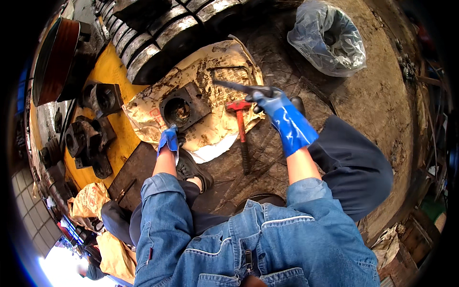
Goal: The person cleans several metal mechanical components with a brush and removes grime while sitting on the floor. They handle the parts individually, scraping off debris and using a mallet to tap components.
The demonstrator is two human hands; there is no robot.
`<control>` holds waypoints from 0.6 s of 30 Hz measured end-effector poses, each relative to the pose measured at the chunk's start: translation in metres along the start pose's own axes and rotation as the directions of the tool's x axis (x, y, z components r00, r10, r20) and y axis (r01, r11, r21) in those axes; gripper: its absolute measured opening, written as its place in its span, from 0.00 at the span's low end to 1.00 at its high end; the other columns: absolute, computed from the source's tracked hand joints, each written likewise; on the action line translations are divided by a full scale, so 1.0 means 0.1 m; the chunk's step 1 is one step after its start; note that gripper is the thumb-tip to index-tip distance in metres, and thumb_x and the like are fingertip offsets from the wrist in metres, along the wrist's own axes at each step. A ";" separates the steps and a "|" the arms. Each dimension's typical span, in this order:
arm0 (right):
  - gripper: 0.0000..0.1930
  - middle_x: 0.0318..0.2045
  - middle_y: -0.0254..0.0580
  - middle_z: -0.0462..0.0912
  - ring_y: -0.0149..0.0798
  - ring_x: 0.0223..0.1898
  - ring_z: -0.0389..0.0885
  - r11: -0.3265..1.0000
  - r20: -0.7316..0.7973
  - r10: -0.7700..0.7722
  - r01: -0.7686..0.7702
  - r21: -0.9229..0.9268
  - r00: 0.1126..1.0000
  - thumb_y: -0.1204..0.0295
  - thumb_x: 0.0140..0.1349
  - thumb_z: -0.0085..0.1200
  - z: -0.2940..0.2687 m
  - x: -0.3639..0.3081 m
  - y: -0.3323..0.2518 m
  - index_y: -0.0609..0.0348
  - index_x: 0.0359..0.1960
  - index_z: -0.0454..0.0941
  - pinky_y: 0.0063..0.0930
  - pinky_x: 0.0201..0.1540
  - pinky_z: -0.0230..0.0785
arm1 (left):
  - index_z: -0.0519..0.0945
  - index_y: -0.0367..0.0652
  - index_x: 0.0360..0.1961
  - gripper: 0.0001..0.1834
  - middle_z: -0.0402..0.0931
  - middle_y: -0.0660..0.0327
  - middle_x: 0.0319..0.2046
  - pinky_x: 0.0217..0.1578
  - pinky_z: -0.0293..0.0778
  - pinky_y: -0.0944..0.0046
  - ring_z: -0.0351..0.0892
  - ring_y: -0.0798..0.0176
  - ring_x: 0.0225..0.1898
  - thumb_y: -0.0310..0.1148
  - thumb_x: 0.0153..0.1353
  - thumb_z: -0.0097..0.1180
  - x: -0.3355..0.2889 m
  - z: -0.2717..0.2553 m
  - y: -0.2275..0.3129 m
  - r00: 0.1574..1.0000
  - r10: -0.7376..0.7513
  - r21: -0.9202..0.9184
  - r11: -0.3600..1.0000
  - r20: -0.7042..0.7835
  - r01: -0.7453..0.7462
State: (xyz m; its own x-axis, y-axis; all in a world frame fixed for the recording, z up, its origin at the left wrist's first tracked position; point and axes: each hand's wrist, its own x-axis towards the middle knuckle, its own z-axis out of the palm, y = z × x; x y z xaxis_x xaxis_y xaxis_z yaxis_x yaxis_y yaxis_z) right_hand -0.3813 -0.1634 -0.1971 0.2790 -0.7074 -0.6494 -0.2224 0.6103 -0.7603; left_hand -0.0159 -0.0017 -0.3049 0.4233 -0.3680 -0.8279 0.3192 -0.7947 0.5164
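Observation:
A square dark metal block (pixel 195 99) with a round bore lies on a grease-smeared brown paper sack (pixel 229 61). Loose debris shows inside the bore. My left hand (pixel 168 138), in a blue glove, is closed at the block's near edge; its fingertips are partly hidden. Over the sack's right side, my right hand (pixel 268 99) wears a blue glove with a dark, dirty palm and grips a long dark flat tool (pixel 232 85). The tool points left toward the block, apart from it. Below it lies a hammer (pixel 241 125) with a red head and dark grip.
Rows of heavy curved metal parts (pixel 177 29) stand beyond the sack. More dark castings (pixel 87 138) sit on a yellow plate (pixel 122 143) at left. A clear plastic bag (pixel 330 40) stands at the far right. My shoe (pixel 196 172) is near the sack.

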 end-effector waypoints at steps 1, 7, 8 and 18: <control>0.16 0.33 0.35 0.86 0.27 0.27 0.81 0.986 0.033 0.049 -0.043 -0.162 0.998 0.66 0.64 0.60 0.07 -0.04 -0.16 0.59 0.51 0.81 0.22 0.34 0.73 | 0.77 0.44 0.33 0.17 0.79 0.59 0.23 0.17 0.69 0.63 0.74 0.61 0.17 0.45 0.71 0.48 0.04 0.02 -0.01 1.000 0.000 0.022 1.000 0.005 0.000; 0.15 0.29 0.46 0.86 0.41 0.29 0.85 0.689 0.190 -0.055 0.175 -0.703 0.980 0.63 0.58 0.62 0.21 0.32 -0.55 0.54 0.44 0.83 0.34 0.35 0.77 | 0.77 0.43 0.33 0.17 0.80 0.56 0.24 0.16 0.69 0.63 0.73 0.61 0.16 0.45 0.71 0.50 0.03 0.01 0.00 1.000 -0.017 0.005 1.000 0.011 0.017; 0.15 0.30 0.46 0.86 0.42 0.30 0.85 0.704 0.212 -0.027 0.170 -0.689 0.977 0.63 0.58 0.62 0.24 0.39 -0.55 0.54 0.45 0.83 0.35 0.37 0.77 | 0.77 0.42 0.33 0.17 0.80 0.55 0.25 0.17 0.70 0.63 0.74 0.61 0.17 0.45 0.71 0.50 0.05 0.00 -0.01 0.999 -0.028 -0.032 0.999 0.027 0.028; 0.09 0.23 0.40 0.83 0.32 0.22 0.81 0.630 0.307 0.013 0.230 -0.741 0.952 0.67 0.62 0.62 0.48 0.84 -0.46 0.55 0.41 0.83 0.30 0.28 0.74 | 0.81 0.37 0.36 0.17 0.81 0.57 0.28 0.23 0.71 0.67 0.78 0.64 0.23 0.42 0.70 0.49 -0.08 0.10 0.07 1.000 -0.027 -0.027 0.999 -0.004 0.027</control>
State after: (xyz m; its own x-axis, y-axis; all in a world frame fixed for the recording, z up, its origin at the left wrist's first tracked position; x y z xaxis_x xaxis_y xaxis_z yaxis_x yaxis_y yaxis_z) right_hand -0.3028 -0.2336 -0.2162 0.5491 -0.5559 -0.6241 -0.7686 -0.0424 -0.6384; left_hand -0.0253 -0.0093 -0.2971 0.4181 -0.3440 -0.8408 0.3530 -0.7913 0.4993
